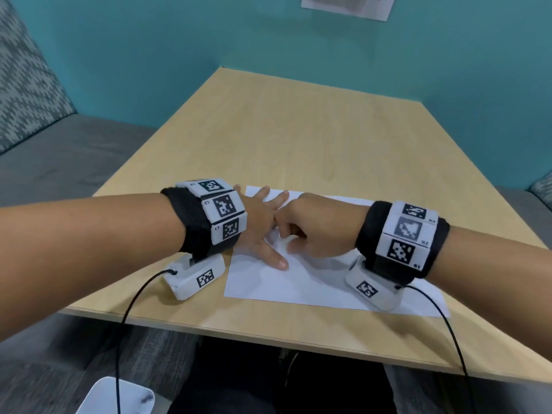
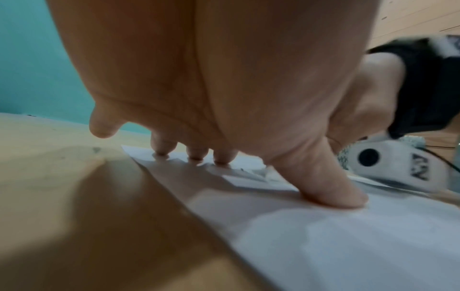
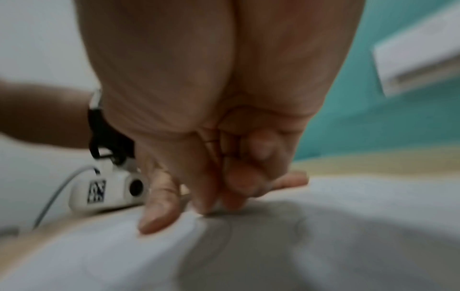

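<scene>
A white sheet of paper [image 1: 313, 282] lies on the light wooden table [image 1: 283, 138] near its front edge. My left hand [image 1: 264, 227] is spread flat on the sheet's left part, and its fingertips [image 2: 196, 154] and thumb [image 2: 333, 191] press the paper [image 2: 323, 246]. My right hand [image 1: 310, 228] sits right beside it over the sheet, fingers curled, with its index tip against the left hand's knuckles. In the right wrist view the curled right hand [image 3: 224, 189] touches the paper [image 3: 348, 236] with its thumb tip. I see nothing held in it.
A grey sofa [image 1: 59, 162] runs along the left of the table, with a teal wall behind. A paper notice [image 1: 346, 4] hangs on that wall. Black cables [image 1: 131, 309] drop from both wrist cameras over the table's front edge. A white object [image 1: 116, 395] lies below left.
</scene>
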Demonstrator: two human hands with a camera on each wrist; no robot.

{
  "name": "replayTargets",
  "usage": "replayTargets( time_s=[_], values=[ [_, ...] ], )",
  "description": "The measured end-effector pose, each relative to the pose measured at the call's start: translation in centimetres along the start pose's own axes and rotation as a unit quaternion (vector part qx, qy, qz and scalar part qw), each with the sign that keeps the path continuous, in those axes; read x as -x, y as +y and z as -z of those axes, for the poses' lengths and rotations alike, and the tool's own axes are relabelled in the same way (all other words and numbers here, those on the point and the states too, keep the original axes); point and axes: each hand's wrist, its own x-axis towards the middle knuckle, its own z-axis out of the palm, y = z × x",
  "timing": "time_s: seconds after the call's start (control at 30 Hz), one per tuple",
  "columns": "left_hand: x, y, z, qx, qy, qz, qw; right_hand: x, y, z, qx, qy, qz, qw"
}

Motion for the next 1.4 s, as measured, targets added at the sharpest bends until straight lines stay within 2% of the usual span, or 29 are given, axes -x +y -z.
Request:
replayTargets(
  time_s=[0.07,0.17,0.33,0.47,0.53,0.6,0.63,0.8,0.93,0.97,1.1,1.23,1.27,1.4],
  values=[
    [0.0,0.1,0.1,-0.005,0.000,0.000,1.000,-0.2,0.7,0.5,0.013,0.000,-0.023,1.000],
    [0.1,0.2,0.2,-0.008,0.008,0.010,1.000,-0.7,3.0,1.7,0.017,0.046,-0.093,0.994],
    [0.2,0.2,0.3,0.003,0.006,0.000,1.000,0.0,0.4,0.3,0.007,-0.015,-0.016,1.000],
    [0.0,0.1,0.1,-0.034,0.010,0.010,0.999,-0.6,3.7,1.9,0.032,0.043,-0.111,0.992],
    [0.0,0.0,0.1,-0.021,0.007,0.009,1.000,-0.4,2.8,1.3,0.019,0.038,-0.080,0.996],
    [-0.1,0.0,0.1,-0.010,0.006,-0.001,1.000,0.0,0.7,0.0,0.000,0.003,-0.017,1.000],
    [-0.2,0.0,0.1,-0.008,0.006,-0.004,1.000,0.0,0.4,-0.3,-0.002,-0.007,-0.008,1.000],
    [-0.3,-0.3,-0.1,-0.013,0.001,0.009,1.000,-0.8,3.4,1.6,0.028,0.048,-0.085,0.995],
    [-0.3,-0.2,0.1,-0.011,-0.007,0.001,1.000,-0.1,0.6,0.0,0.000,-0.018,-0.009,1.000],
    [-0.2,-0.1,0.1,-0.010,-0.008,0.002,1.000,-0.1,0.8,0.0,0.004,-0.017,-0.011,1.000],
    [0.1,0.1,0.4,-0.015,-0.007,0.014,1.000,-0.7,3.7,1.5,0.025,0.043,-0.090,0.995],
    [0.1,-0.1,0.3,-0.007,-0.006,0.001,1.000,0.0,0.9,-0.1,-0.005,-0.009,-0.008,1.000],
    [0.1,-0.1,0.4,-0.008,-0.008,0.001,1.000,0.1,1.0,-0.1,-0.005,-0.014,-0.010,1.000],
    [0.4,0.2,0.6,-0.026,-0.009,0.017,0.999,-0.3,4.0,1.6,0.025,0.042,-0.095,0.994]
  ],
)
